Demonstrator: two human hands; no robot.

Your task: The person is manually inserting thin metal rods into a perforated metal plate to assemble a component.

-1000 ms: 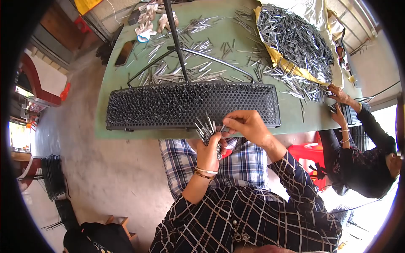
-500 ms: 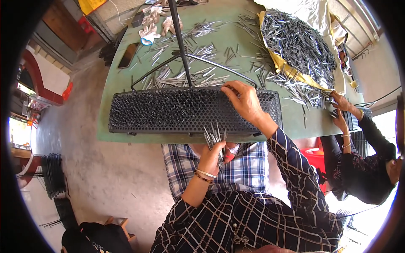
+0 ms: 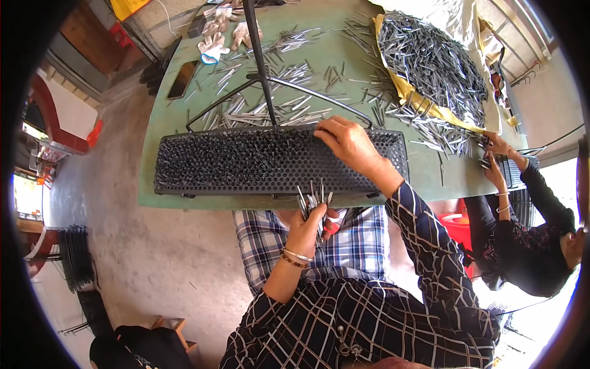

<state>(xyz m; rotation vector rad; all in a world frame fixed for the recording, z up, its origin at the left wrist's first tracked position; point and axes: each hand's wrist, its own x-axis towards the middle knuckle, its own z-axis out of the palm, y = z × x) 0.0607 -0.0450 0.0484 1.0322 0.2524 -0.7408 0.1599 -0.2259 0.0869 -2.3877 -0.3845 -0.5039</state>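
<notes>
On my feed, the left hand [image 3: 309,224] is curled around a bunch of rods [image 3: 312,195], thumb laid across them, ends pointing up, just in front of the panel [image 3: 344,179]. The right hand [image 3: 353,142] is over the panel, right of its middle and toward its rear edge, fingertips drawn together and directed down; I cannot tell whether they pinch a rod. Dark tips crowd the panel's left and middle; holes show bare toward its right. I judge the step in hand to be setting a rod into a hole. The next move calls for seating it, then bringing the fingertips to the bunch in front of the panel. Behind the panel, loose rods [image 3: 295,115] lie on the table [image 3: 165,117], with gloves [image 3: 212,47] farther back. Behind and right of the panel is a heaped sack [image 3: 404,93]; well right of it, a co-worker's hand [image 3: 498,146].
</notes>
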